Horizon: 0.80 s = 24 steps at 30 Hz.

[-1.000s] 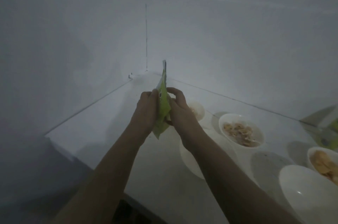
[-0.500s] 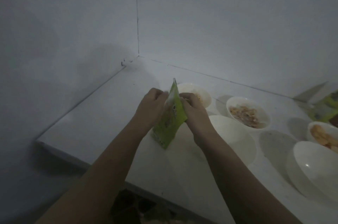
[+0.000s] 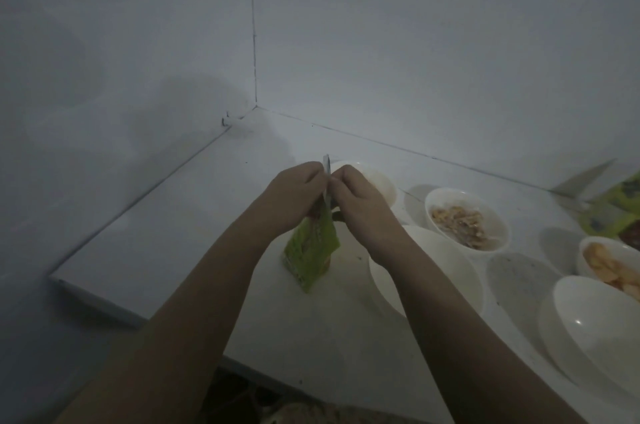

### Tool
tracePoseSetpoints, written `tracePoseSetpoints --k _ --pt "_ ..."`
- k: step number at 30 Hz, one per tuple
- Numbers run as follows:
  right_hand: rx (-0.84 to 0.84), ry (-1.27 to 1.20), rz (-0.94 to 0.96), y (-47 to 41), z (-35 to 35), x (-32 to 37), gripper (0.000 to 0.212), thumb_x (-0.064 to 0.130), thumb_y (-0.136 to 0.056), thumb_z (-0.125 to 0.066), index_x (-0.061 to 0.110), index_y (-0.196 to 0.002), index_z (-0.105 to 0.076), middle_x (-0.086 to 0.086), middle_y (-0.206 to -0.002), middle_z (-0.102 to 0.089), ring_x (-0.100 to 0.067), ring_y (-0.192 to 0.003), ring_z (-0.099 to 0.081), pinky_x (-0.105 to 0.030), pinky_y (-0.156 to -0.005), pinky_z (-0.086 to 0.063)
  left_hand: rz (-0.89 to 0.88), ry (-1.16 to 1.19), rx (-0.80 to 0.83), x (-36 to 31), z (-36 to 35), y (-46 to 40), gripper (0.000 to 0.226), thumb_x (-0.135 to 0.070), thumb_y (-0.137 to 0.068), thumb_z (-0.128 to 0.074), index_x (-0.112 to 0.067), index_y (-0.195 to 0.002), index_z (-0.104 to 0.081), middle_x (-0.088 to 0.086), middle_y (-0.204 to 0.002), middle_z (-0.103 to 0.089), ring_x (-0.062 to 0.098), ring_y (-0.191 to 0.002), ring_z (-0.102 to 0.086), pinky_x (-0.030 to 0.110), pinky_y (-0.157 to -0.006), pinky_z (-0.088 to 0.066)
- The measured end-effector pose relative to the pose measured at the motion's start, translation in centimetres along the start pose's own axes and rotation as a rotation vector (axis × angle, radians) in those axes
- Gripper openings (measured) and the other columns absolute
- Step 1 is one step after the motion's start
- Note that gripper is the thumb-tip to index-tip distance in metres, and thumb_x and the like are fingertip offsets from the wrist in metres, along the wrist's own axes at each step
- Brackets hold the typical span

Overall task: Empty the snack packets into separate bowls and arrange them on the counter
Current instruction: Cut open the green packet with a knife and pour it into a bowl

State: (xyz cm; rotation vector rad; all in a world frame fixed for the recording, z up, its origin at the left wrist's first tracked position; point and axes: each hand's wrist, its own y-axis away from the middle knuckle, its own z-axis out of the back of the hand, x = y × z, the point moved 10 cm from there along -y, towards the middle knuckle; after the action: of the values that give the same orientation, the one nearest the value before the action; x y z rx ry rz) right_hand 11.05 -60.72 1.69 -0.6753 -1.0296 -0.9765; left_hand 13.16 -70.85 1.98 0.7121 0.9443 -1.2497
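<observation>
You hold the green snack packet (image 3: 311, 250) between your two hands, its top edge pinched at your fingertips and its body hanging down below them, tilted, above the white surface (image 3: 166, 233). Your left hand (image 3: 294, 195) grips the top strip from the left side, fingers curled onto it; your right hand (image 3: 360, 202) pinches the same strip from the right, thumb and fingers closed on it. The two hands sit knuckle to knuckle, almost touching, with the thin silvery seal standing up between them.

Both forearms reach forward from the lower edge of view and converge at the packet, wrists roughly level.

Just under your right wrist lies an empty white bowl (image 3: 450, 271). Beyond your right hand sits a small bowl (image 3: 377, 181), its contents hidden. To the right of that hand a bowl of pale brown snack pieces (image 3: 467, 219) stands, and farther right a bowl of orange chips (image 3: 609, 264) and a large empty bowl (image 3: 599, 330). Other green packets (image 3: 613, 212) lie at the far right edge.

The surface runs into a corner of plain pale walls (image 3: 381, 42), and the light is dim.
</observation>
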Motion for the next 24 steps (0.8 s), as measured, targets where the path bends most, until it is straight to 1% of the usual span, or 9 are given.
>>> tracePoseSetpoints --k 2,5,8,11,14,16,19,21,24 --pt "0.003 0.052 0.038 0.0 0.4 0.6 0.024 0.021 -0.097 -0.047 -0.002 -0.091 -0.053 -0.02 -0.092 -0.063 -0.037 -0.091 -0.063 -0.054 -0.081 -0.055 -0.047 -0.007 -0.021 -0.3 0.1 0.1 0.03 -0.024 -0.097 -0.04 -0.001 -0.078 -0.046 0.023 -0.079 -0.051 0.037 -0.075 -0.056 0.06 -0.078 -0.051" --pt "-0.012 0.144 0.095 -0.1 0.9 1.5 0.022 0.018 -0.092 -0.05 -0.002 -0.084 -0.053 -0.02 -0.086 -0.064 -0.037 -0.085 -0.064 -0.054 -0.076 -0.055 -0.119 0.058 -0.093 -0.6 0.3 0.8 0.035 -0.032 -0.091 -0.039 0.0 -0.076 -0.041 0.018 -0.073 -0.044 0.023 -0.068 -0.045 0.061 -0.075 -0.05" --pt "-0.046 0.13 0.116 0.0 1.1 1.8 0.022 0.014 -0.093 -0.052 -0.004 -0.082 -0.052 -0.019 -0.081 -0.064 -0.029 -0.074 -0.067 -0.048 -0.069 -0.059 -0.123 0.152 -0.161 0.0 0.5 1.2 0.035 -0.032 -0.09 -0.04 -0.001 -0.074 -0.037 0.008 -0.069 -0.039 0.019 -0.065 -0.039 0.054 -0.067 -0.049" --pt "0.002 -0.02 0.055 0.2 0.4 1.0 0.027 0.017 -0.098 -0.049 -0.006 -0.087 -0.055 -0.01 -0.075 -0.06 -0.015 -0.065 -0.063 -0.032 -0.064 -0.06 -0.158 0.153 -0.181 0.0 0.5 1.4 0.032 -0.024 -0.099 -0.04 -0.002 -0.076 -0.04 0.007 -0.07 -0.038 0.016 -0.065 -0.036 0.039 -0.06 -0.036" --pt "0.056 -0.216 -0.038 0.2 -0.1 -0.1 0.038 0.026 -0.104 -0.043 -0.008 -0.098 -0.058 -0.01 -0.079 -0.059 -0.015 -0.068 -0.06 -0.032 -0.068 -0.058 -0.226 0.085 -0.138 -0.8 0.0 2.0 0.03 -0.02 -0.102 -0.038 -0.015 -0.073 -0.038 0.003 -0.069 -0.037 0.011 -0.064 -0.034 0.033 -0.061 -0.034" --pt "0.091 -0.246 -0.04 0.3 -0.3 -0.2 0.039 0.028 -0.104 -0.041 -0.008 -0.099 -0.057 -0.012 -0.081 -0.057 -0.019 -0.072 -0.058 -0.035 -0.071 -0.057 -0.225 0.121 -0.103 -0.7 -0.3 2.3 0.029 -0.028 -0.098 -0.039 -0.011 -0.074 -0.04 0.014 -0.072 -0.04 0.013 -0.067 -0.039 0.04 -0.063 -0.04" --pt "0.128 -0.221 -0.019 0.8 -1.0 -0.4 0.039 0.027 -0.104 -0.042 -0.01 -0.1 -0.053 -0.013 -0.084 -0.056 -0.024 -0.079 -0.059 -0.036 -0.073 -0.058 -0.125 0.248 -0.03 0.5 -0.2 2.2 0.031 -0.035 -0.088 -0.043 -0.006 -0.079 -0.049 0.017 -0.077 -0.049 0.02 -0.074 -0.049 0.056 -0.084 -0.048" --pt "0.131 -0.227 0.002 1.1 -1.3 -0.5 0.034 0.023 -0.104 -0.043 -0.008 -0.098 -0.053 -0.014 -0.085 -0.057 -0.026 -0.082 -0.061 -0.039 -0.076 -0.058 -0.092 0.272 0.033 0.8 -0.1 2.1 0.038 -0.039 -0.087 -0.048 -0.002 -0.083 -0.053 0.012 -0.078 -0.054 0.024 -0.076 -0.054 0.059 -0.089 -0.048" --pt "0.129 -0.262 0.027 1.3 -1.5 -0.4 0.023 0.018 -0.103 -0.043 0.003 -0.089 -0.053 -0.014 -0.084 -0.057 -0.027 -0.083 -0.061 -0.039 -0.075 -0.055 -0.115 0.205 0.085 0.5 0.1 2.2 0.048 -0.042 -0.088 -0.051 0.005 -0.093 -0.054 0.017 -0.083 -0.059 0.028 -0.079 -0.06 0.058 -0.09 -0.05"
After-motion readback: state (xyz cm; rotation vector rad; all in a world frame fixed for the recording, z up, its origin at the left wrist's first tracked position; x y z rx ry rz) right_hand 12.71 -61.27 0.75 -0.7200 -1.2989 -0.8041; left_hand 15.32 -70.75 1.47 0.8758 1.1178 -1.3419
